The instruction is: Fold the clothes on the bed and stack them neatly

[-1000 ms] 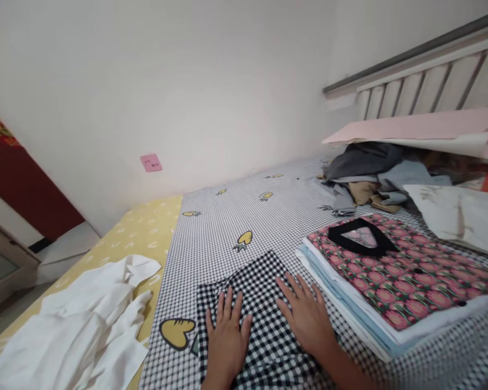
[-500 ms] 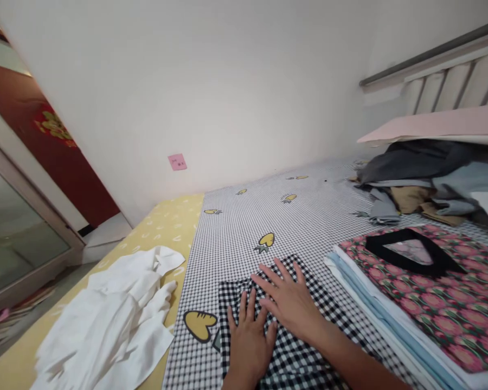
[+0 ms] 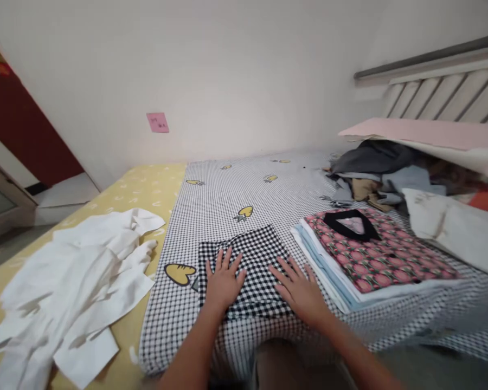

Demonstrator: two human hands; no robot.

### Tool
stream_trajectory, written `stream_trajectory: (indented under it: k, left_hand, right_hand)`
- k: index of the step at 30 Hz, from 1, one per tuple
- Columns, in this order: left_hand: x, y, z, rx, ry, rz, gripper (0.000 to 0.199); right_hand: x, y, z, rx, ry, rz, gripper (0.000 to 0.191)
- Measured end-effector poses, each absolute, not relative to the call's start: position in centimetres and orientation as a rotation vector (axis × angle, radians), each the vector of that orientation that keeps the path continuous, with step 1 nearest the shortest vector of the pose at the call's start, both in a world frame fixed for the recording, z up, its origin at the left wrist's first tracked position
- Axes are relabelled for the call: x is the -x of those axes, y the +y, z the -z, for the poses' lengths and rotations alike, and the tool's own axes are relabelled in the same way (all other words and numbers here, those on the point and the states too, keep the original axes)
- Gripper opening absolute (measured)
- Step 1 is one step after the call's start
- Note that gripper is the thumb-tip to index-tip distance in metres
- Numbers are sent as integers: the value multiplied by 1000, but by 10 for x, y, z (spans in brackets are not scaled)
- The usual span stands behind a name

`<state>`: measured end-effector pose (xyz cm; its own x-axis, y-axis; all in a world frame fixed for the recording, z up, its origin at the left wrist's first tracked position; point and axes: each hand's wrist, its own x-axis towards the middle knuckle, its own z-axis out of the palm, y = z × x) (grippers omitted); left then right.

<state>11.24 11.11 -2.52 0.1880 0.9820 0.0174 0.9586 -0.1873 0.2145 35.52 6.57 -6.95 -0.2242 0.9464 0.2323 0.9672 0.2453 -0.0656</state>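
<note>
A black-and-white gingham cloth garment point(image 3: 254, 271), folded into a rough rectangle, lies flat on the checked bed sheet point(image 3: 223, 206). My left hand point(image 3: 223, 279) rests on its left side with the fingers spread. Over its right edge lies my right hand point(image 3: 301, 292), palm down and fingers apart. Neither hand grips anything. To the right is a stack of folded clothes, topped by a pink floral top point(image 3: 374, 252) with a black neckline; light blue folded cloth point(image 3: 321, 260) and white layers show beneath it.
A crumpled white garment point(image 3: 85, 276) lies on the yellow sheet point(image 3: 146, 184) at the left. Dark and grey clothes point(image 3: 370, 160) are heaped at the far right beneath a pink board-like sheet point(image 3: 423, 132), before the headboard point(image 3: 451, 95). A pink note point(image 3: 158, 122) is on the wall.
My hands, close together on the gingham garment before, are now spread apart, the right one at its right edge. The view has shifted, showing more of the near bed edge.
</note>
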Motion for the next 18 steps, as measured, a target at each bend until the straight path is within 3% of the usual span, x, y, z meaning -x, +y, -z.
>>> stream_trajectory:
  k: [6,14,18]
  left_hand:
    - [-108,109,16,-2284,1805,-172,59]
    - [-53,52,17,-2438,1695,-153,52]
    - [-33,28,26,-2510,1694,-150,68]
  right_hand:
    - [-385,4,122,1702,-2124,420,55]
    - [-375,6,106,1761,-2121,252,54]
    - [-373,8,99,1770,-2068,93,54]
